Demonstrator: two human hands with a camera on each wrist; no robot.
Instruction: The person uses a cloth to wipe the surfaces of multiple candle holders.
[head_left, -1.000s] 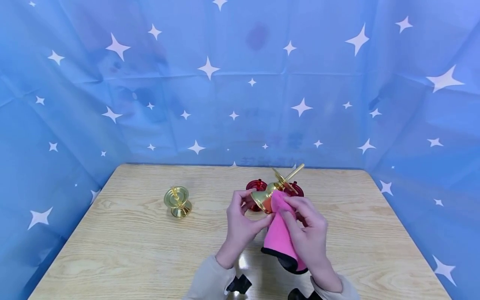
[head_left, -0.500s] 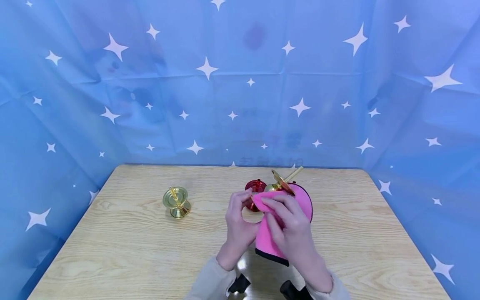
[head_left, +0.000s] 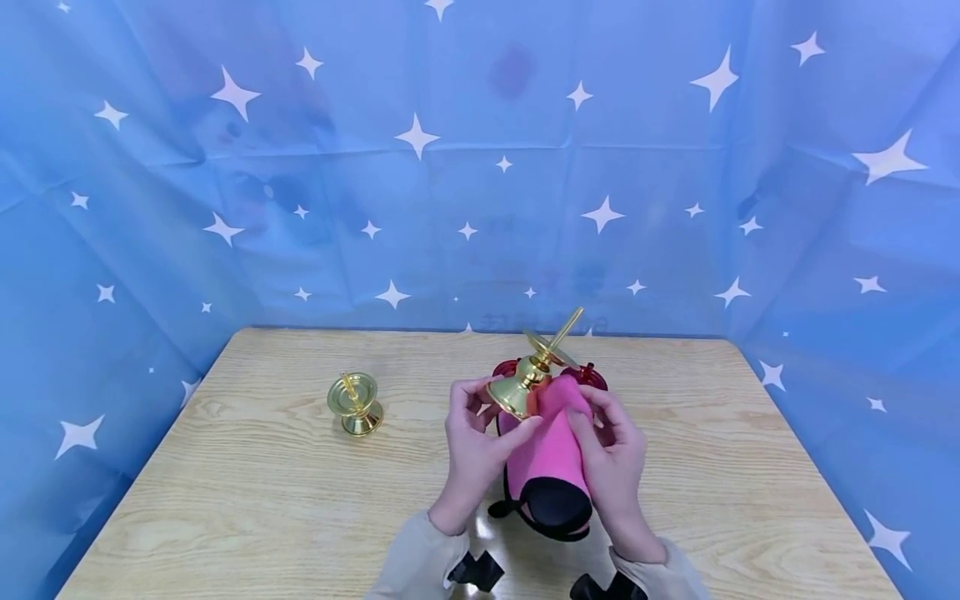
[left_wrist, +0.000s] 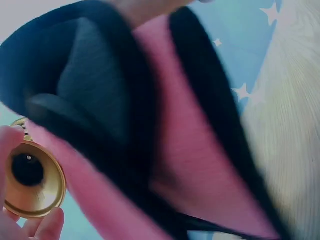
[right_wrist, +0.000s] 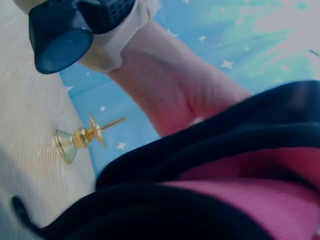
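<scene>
My left hand (head_left: 476, 442) grips the flared base of a shiny gold candle holder (head_left: 531, 375), tilted with its spike up to the right. In the left wrist view, the holder's hollow base (left_wrist: 45, 192) faces the camera, with fingertips at its rim. My right hand (head_left: 617, 454) pinches a pink cloth (head_left: 551, 446) with a black border, held against the holder's right side. The cloth hangs down between both hands, folded over on itself. It fills much of both wrist views and hides the right fingers there.
A second gold candle holder (head_left: 360, 406) stands upright on the wooden table (head_left: 247, 500) at the left. Behind my hands are two red holders, one at the right (head_left: 590, 377) and one partly hidden (head_left: 505, 367). A blue starry curtain (head_left: 465, 192) surrounds the table's back and sides.
The cloth covered the holder's base half a second ago; now it has shifted down and right, baring the base. The holder has risen slightly and tipped more upright.
</scene>
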